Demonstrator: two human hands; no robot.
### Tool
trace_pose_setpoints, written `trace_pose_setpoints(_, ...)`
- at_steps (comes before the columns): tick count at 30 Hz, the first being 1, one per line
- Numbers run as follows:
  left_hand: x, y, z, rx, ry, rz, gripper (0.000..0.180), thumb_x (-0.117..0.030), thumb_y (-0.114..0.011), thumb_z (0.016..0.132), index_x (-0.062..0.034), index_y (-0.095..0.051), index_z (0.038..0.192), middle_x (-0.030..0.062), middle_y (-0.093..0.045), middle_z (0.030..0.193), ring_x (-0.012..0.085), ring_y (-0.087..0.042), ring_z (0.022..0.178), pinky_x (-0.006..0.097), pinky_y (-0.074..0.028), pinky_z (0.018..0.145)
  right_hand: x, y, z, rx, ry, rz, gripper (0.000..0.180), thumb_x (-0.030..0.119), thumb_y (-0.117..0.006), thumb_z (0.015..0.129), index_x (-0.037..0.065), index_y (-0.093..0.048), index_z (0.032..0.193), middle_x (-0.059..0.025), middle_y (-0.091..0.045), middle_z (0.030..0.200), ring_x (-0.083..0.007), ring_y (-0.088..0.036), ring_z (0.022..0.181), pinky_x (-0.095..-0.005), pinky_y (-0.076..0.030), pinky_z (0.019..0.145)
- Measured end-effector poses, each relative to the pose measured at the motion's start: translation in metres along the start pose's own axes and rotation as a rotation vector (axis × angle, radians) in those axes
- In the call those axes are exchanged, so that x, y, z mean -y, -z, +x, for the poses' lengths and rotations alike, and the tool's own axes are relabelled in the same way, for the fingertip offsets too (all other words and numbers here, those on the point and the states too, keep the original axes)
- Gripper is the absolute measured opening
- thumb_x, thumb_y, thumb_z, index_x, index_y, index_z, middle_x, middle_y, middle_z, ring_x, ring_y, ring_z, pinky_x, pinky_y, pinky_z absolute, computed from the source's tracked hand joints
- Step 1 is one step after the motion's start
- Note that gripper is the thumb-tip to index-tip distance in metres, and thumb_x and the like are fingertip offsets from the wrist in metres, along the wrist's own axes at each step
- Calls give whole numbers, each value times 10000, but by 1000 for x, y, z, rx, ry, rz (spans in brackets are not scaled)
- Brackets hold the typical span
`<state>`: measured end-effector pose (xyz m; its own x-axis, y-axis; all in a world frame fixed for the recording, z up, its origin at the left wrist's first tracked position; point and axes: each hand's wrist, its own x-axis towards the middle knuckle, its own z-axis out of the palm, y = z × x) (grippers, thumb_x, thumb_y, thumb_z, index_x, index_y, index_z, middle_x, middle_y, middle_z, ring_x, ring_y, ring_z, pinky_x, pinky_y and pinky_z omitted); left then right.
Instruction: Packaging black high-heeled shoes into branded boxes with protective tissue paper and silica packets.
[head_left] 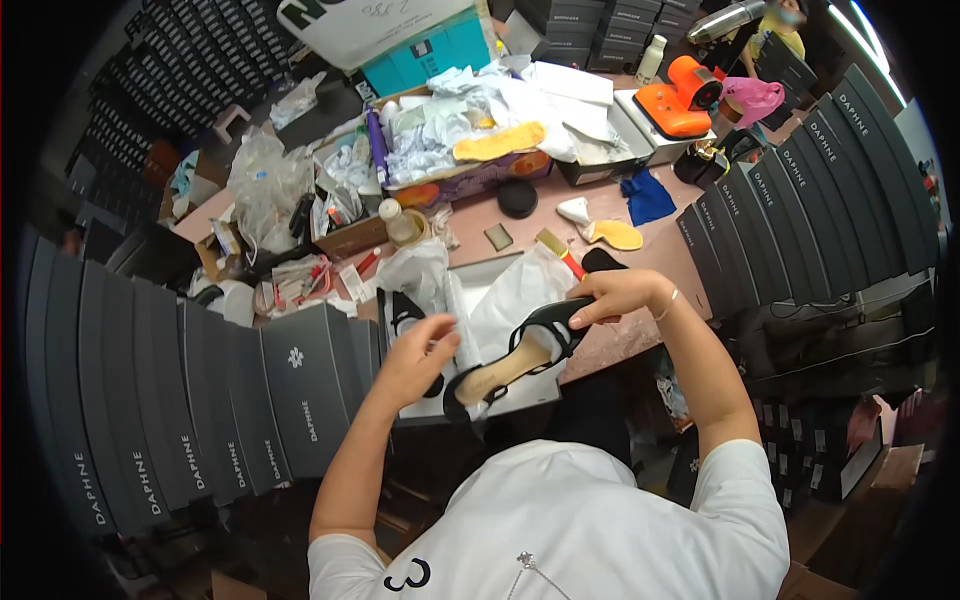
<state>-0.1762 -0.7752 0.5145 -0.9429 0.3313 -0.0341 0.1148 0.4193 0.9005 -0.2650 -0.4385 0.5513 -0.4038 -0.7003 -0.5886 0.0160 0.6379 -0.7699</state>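
My right hand (622, 297) grips a black strappy sandal (514, 366) at one end. The sandal is tilted above an open shoe box (530, 395), its beige insole facing up and its straps crossing over it. My left hand (418, 358) hovers over the box's left side, fingers loosely bent and apart, holding nothing that I can see. Beneath and beside that hand another black shoe (405, 310) lies partly hidden in the box. White tissue paper (515, 300) spreads over the box's far side.
Stacked dark shoe boxes (225, 390) rise at the left, and more boxes (810, 200) at the right. On the pink table are a brush (562, 255), yellow insole (613, 235), blue cloth (648, 196) and round black tin (517, 199). A carton (465, 185) heaped with paper stands behind.
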Motion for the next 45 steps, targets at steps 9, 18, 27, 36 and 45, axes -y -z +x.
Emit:
trace_pose_setpoints(9,31,-102,-55,40,667,-1600,789,-670,-188,931,1,-466,1239,179,-578,1079,257,-595,778,360,-535,654,44,-120,72,-873,543,-422,166,168,-700,790,86,-641,922,-76,-613,908,-250,-585,887,-366,-432,763)
trace_pose_setpoints(18,9,-109,-75,-170,688,-1597,853,-728,-193,896,-46,-321,1392,124,-464,1337,248,-494,1198,390,-430,975,28,-192,108,-829,285,-663,521,184,-676,754,56,-527,1236,-53,-631,986,-240,-574,944,-385,-381,788)
trace_pose_setpoints(27,1,-125,-86,-357,626,-1471,765,-721,-207,903,-62,-501,1158,77,-598,1035,175,-596,904,309,-502,754,38,-202,100,-785,312,-645,708,210,-680,772,99,-373,1400,-49,-595,1071,-227,-535,1009,-381,-358,826)
trace_pose_setpoints(36,-6,-122,-82,-393,604,-1446,798,-714,-222,903,-51,-417,1301,105,-541,1205,206,-522,1143,357,-432,972,40,-202,83,-763,299,-370,494,199,-714,760,78,-517,1196,-76,-627,955,-281,-539,932,-389,-377,773)
trace_pose_setpoints(45,10,-131,-80,-441,681,-1347,719,-702,-307,901,-87,-445,1248,86,-517,1188,207,-503,1113,361,-417,946,26,-172,92,-407,219,-296,390,280,-724,717,-15,-642,959,-202,-649,897,-356,-632,805,-408,-496,713)
